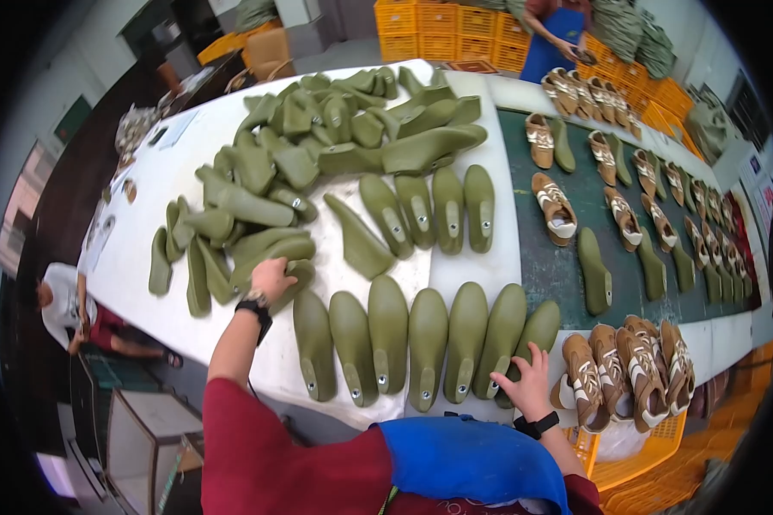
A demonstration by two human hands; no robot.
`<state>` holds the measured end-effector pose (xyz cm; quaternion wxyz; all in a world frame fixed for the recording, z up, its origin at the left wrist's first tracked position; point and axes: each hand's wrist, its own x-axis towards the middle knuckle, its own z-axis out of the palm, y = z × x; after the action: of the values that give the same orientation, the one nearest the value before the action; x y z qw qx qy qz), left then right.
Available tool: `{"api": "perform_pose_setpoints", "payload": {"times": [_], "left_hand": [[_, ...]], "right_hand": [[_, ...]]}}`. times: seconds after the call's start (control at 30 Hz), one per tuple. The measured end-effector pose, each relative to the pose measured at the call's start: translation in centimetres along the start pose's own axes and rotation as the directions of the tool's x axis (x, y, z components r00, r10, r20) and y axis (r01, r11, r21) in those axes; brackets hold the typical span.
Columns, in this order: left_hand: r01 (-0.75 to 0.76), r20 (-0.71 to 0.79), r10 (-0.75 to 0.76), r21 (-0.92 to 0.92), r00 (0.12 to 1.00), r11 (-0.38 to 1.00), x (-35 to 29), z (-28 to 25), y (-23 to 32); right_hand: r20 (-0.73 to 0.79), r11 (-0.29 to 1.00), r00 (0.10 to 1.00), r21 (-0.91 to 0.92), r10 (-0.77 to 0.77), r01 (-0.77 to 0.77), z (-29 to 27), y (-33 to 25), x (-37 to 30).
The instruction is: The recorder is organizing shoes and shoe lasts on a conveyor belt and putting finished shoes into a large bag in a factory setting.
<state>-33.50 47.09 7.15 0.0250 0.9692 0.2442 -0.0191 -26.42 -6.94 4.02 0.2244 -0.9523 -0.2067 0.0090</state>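
Observation:
My left hand (272,279) is at the near edge of a heap of green shoe lasts, its fingers closed round the end of one shoe last (301,280). On the right, my right hand (526,378) grips the heel end of the rightmost shoe last (539,330) in the near row, thumb on one side and fingers on the other. Several lasts, such as this shoe last (428,343), stand side by side in that row, toes pointing away from me. A shorter row of shoe lasts (447,210) lies beyond, with a single tilted shoe last (356,239) to its left.
The heap of lasts (292,159) covers the white table's (172,322) middle. On the right, a green board (537,283) carries brown-and-white sneakers (555,209) and lasts. More sneakers (586,378) sit by a yellow crate (631,468). One person (60,300) is at left, another (554,39) at the back.

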Motion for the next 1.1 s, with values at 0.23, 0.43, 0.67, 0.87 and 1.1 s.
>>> {"api": "perform_pose_setpoints", "payload": {"times": [0.23, 0.43, 0.67, 0.87, 1.1], "left_hand": [[-0.131, -0.267, -0.189, -0.84, 0.945, 0.527, 4.3, -12.0, 7.5], [0.034, 0.113, -0.132, -0.869, 0.985, -0.493, 17.3, -6.9, 13.4], [0.259, 0.514, -0.225, -0.706, 0.828, -0.659, 24.8, 5.5, 25.9], [0.381, 0.547, 0.074, -0.474, 0.834, -0.794, 25.4, 1.6, 26.8], [0.144, 0.145, 0.148, -0.989, 0.978, 0.017, 11.5, -5.6, 21.2]], "right_hand": [[-0.016, 1.0, 1.0, -0.003, -0.002, 0.002, -0.6, 0.2, 0.1], [-0.037, 1.0, 0.999, 0.005, -0.016, 0.016, -0.7, -0.5, 0.4], [-0.076, 0.999, 0.996, -0.009, -0.036, 0.035, -0.6, 0.1, 0.3], [-0.064, 0.999, 0.997, 0.021, -0.039, 0.04, -0.4, 0.3, 0.1], [-0.048, 0.998, 0.998, 0.043, -0.036, 0.038, -0.5, 0.4, 0.2]]}}
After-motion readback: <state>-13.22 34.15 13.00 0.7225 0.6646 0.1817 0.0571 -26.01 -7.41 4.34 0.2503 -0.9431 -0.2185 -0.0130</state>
